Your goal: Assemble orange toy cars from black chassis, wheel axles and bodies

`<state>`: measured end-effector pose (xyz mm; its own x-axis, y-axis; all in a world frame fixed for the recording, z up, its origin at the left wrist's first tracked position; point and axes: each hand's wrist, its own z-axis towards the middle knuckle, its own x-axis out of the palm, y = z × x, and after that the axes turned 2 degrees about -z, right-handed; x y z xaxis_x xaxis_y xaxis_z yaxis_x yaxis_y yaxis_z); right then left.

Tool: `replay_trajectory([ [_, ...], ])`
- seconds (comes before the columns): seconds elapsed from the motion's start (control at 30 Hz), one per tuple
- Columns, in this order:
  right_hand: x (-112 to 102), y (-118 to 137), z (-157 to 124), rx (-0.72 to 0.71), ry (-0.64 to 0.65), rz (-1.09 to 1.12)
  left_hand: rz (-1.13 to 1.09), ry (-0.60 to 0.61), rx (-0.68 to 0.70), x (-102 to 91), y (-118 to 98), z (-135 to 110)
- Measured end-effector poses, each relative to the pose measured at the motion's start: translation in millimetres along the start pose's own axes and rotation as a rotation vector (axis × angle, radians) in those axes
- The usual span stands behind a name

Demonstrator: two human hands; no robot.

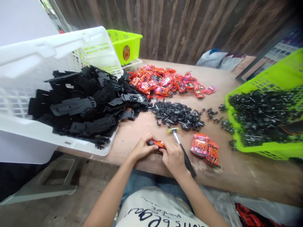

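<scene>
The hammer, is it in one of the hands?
No, the hammer lies on the table while both hands, left hand and right hand, hold a toy car.

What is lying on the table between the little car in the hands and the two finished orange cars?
In the head view, a small hammer lies between the toy car held by both hands and the two orange cars; its handle runs under the right hand.

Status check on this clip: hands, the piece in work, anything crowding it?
Left hand and right hand both pinch one orange toy car. Small hammer lies touching right hand. Nothing blocking.
</scene>
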<state>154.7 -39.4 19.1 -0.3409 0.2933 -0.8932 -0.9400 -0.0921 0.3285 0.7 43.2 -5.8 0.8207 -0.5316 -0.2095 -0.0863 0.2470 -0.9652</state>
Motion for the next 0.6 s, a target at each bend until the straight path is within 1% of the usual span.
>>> replay_trajectory([
  [0.07, 2.1, -1.1, -1.2, 0.031, 0.01, 0.081, -0.004, 0.007, 0.017, 0.8, -0.9, 1.3],
  [0.13, 4.7, -2.2, -1.2, 0.065, 0.017, 0.145, 0.014, -0.016, 0.024, 2.8, -1.0, 3.0],
  [0.23, 8.6, -3.5, -0.1, 0.12, -0.023, 0.169, 0.066, -0.061, 0.014, 4.6, -1.1, 4.7],
  [0.3, 10.0, -5.6, 0.6, 0.127, -0.054, 0.221, 0.111, -0.074, 0.012, 4.7, -3.4, 4.3],
  [0.4, 10.2, -11.7, 4.5, 0.124, -0.044, 0.355, 0.158, -0.092, 0.022, 8.8, -13.1, -0.2],
  [0.43, 10.0, -13.8, 7.5, 0.138, -0.053, 0.345, 0.162, -0.109, 0.02, 12.3, -17.6, -2.5],
  [0.47, 9.9, -15.5, 11.3, 0.154, -0.069, 0.288, 0.161, -0.144, 0.015, 16.9, -22.1, -5.0],
  [0.57, 9.4, -17.6, 23.0, 0.187, -0.108, 0.022, 0.136, -0.292, -0.044, 31.8, -31.7, -10.7],
  [0.6, 8.6, -17.7, 24.7, 0.188, -0.104, -0.026, 0.113, -0.328, -0.078, 35.2, -32.3, -11.3],
])
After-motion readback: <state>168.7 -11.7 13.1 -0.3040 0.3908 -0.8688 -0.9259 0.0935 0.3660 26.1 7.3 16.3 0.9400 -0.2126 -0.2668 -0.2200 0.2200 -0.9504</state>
